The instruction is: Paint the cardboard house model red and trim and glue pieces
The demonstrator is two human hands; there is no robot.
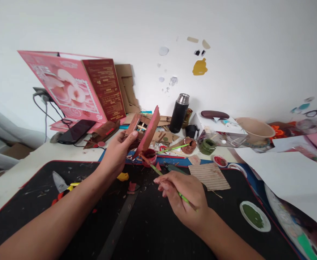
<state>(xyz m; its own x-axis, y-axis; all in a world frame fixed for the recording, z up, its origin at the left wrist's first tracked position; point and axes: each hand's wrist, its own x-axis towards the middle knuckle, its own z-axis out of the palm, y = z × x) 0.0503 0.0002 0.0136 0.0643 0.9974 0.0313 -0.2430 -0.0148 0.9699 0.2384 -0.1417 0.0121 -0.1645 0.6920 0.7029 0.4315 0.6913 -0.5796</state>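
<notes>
My left hand (117, 148) grips a small reddish-brown model house (149, 130), tilted, with a window of pale sticks in one wall and a pinkish roof panel. In my right hand (184, 196) is a green-handled paintbrush (157, 169), held like a pen. Its tip meets or nearly meets the lower edge of the panel; I cannot tell which. Just behind the tip stands a small red paint cup (149, 159). A second green brush (174, 147) lies across toward an open brown paint jar (188, 145).
A black mat (153, 224) bears pliers (60, 182), a steel ruler (120, 224), corrugated cardboard (209, 176) and a lid of green paint (256, 216). Behind are a phone (77, 131), a pink box (66, 86), a black thermos (179, 113) and a green paint jar (207, 146).
</notes>
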